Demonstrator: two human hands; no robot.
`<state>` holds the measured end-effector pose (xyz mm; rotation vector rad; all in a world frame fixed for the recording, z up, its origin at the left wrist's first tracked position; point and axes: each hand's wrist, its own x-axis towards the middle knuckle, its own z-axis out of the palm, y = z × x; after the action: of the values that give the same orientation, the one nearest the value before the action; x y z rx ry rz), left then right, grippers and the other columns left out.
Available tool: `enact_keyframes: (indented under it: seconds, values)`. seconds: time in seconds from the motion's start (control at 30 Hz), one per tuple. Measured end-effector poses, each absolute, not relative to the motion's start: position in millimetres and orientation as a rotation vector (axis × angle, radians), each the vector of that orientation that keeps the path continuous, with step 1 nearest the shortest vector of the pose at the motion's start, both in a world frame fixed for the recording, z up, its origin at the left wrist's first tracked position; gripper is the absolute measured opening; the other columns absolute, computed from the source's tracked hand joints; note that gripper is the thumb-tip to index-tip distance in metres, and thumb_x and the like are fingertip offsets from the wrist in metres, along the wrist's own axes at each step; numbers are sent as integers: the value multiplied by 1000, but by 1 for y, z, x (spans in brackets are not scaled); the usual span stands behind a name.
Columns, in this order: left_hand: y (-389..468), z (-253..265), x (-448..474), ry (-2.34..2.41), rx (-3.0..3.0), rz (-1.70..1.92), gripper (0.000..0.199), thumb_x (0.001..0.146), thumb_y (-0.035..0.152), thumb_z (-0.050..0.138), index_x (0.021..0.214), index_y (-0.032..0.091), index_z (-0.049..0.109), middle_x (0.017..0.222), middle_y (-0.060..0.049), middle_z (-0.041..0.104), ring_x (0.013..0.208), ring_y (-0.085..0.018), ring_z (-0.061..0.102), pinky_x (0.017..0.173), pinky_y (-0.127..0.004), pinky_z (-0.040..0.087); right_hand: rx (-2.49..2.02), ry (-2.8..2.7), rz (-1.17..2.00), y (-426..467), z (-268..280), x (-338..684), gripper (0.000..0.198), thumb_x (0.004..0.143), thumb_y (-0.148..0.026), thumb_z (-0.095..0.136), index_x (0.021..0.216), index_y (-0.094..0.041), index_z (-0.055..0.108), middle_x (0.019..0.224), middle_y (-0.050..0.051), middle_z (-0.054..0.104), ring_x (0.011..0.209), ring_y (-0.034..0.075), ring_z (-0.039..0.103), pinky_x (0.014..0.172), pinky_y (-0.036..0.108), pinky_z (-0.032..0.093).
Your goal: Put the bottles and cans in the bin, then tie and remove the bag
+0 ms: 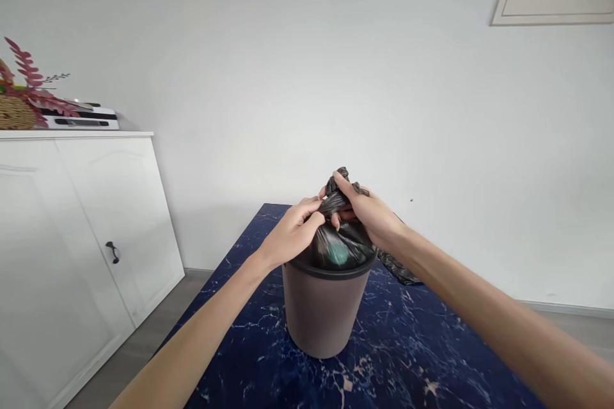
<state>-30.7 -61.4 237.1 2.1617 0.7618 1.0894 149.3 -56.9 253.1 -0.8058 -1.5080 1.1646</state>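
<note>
While both hands are bunched on the neck of the black bag (341,244), the risk I see is a tear: the plastic is thin and pulled taut, and a hard tug from either side could split it or let the twist slip loose. The bin (323,310) could also tip or slide on the worktop (407,351), since nothing but its own weight holds it and the pull comes from up top.

The left hand (291,234) has its fingers (311,206) curled in together, pinching the gathered plastic from the side. The right hand (368,212) lies over the top, fingers (343,184) wrapped down and clamped on the twisted neck, with a loose tail of bag poking up just behind them. The bag itself sits in the bin directly under both sets of fingers, bulging over the rim.
</note>
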Motion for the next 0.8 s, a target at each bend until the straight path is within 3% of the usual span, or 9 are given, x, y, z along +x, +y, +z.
enact_keyframes:
  seconds: [0.17, 0.27, 0.4, 0.47, 0.57, 0.7, 0.8]
  values:
    - [-66, 239, -32, 625, 1972, 961, 40, 108, 51, 57, 131, 24, 74, 137, -10, 73, 127, -31, 68, 105, -40, 56, -873, -1335, 1217, -56, 257, 145, 50, 89, -72, 72, 92, -23, 71, 58, -3, 54, 55, 15, 50, 58, 28, 42]
    - [-66, 240, -29, 609, 1919, 976, 43, 106, 56, 62, 128, 21, 75, 127, -11, 78, 118, -30, 73, 103, -39, 57, -867, -1319, 1225, -57, 258, 146, 49, 86, -72, 74, 86, -24, 65, 61, -5, 46, 53, 13, 39, 54, 29, 35]
    - [-62, 235, -29, 599, 1692, 1145, 41, 104, 55, 66, 117, 18, 77, 118, -11, 81, 110, -27, 76, 101, -38, 58, -653, -1375, 1347, -60, 256, 153, 44, 94, -65, 63, 79, -25, 55, 66, -5, 33, 58, 13, 23, 55, 30, 24]
    - [-62, 231, -32, 574, 1565, 1222, 38, 101, 54, 71, 107, 17, 77, 113, -11, 82, 106, -27, 76, 97, -36, 59, -568, -1371, 1366, -60, 252, 157, 30, 94, -53, 59, 88, -23, 61, 71, -4, 35, 62, 15, 27, 58, 31, 28]
    - [-62, 229, -35, 556, 1483, 1337, 35, 100, 52, 74, 106, 17, 76, 116, -11, 81, 111, -27, 75, 96, -35, 58, -641, -1302, 1314, -56, 244, 160, 26, 89, -41, 59, 99, -19, 68, 77, -2, 41, 71, 17, 38, 69, 32, 38]
    - [-62, 228, -34, 527, 1455, 1467, 38, 102, 53, 71, 112, 16, 75, 126, -12, 79, 124, -28, 71, 108, -37, 54, -630, -1271, 1248, -49, 235, 157, 16, 89, -34, 66, 91, -18, 69, 87, 2, 54, 86, 18, 50, 86, 32, 44]
    - [-61, 229, -35, 449, 1386, 1452, 34, 98, 50, 77, 107, 18, 73, 114, -9, 82, 116, -27, 74, 109, -40, 54, -518, -1272, 1309, -46, 235, 157, 10, 88, -30, 66, 90, -19, 67, 90, 3, 59, 88, 19, 54, 87, 34, 48]
